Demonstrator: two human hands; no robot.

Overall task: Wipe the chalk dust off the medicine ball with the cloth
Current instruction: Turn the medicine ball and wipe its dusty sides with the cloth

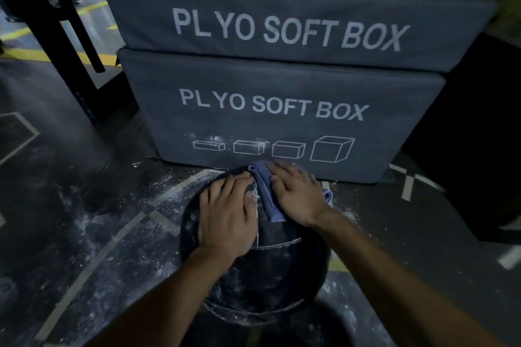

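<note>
Left hand [225,214] and right hand [298,194] lie flat, fingers straight, arms extended.

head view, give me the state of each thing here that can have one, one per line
medicine ball: on the floor, chalk dust still on it
cloth: bunched, pressed on top of the ball
left hand: flat on the ball, fingers straight
right hand: flat on the cloth, fingers straight
plyo soft boxes: stacked in two, chalk smears on the lower one
floor: dusted with chalk
</note>
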